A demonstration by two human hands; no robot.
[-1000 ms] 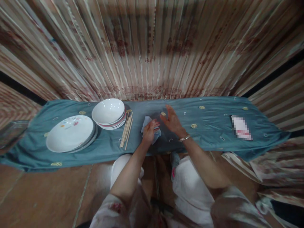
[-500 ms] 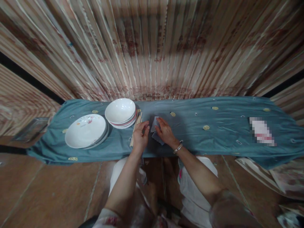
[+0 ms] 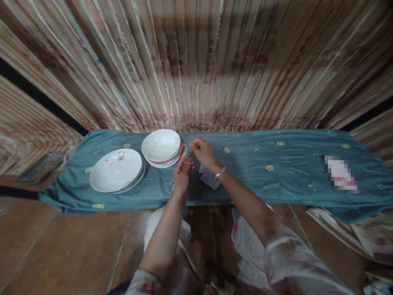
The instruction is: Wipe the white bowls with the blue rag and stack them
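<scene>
My left hand is over the bundle of wooden chopsticks, its fingers loosely bent and apart, with nothing visible in them. It hides most of the chopsticks. My right hand is just beyond it, fingers curled closed near the chopsticks' far ends; whatever they may hold is hidden. Below my right wrist a grey-blue cloth lies crumpled on the table, partly covered by the wrist. Left of the chopsticks stands a stack of white bowls, some with red bands.
A stack of large white plates with a floral pattern is on the left of the green tablecloth. A blurred-out white and red item lies far right. A pleated curtain hangs behind the table.
My right hand has let go of the cloth and moved up and left toward the chopsticks. The cloth stays on the table. The view has shifted slightly.
</scene>
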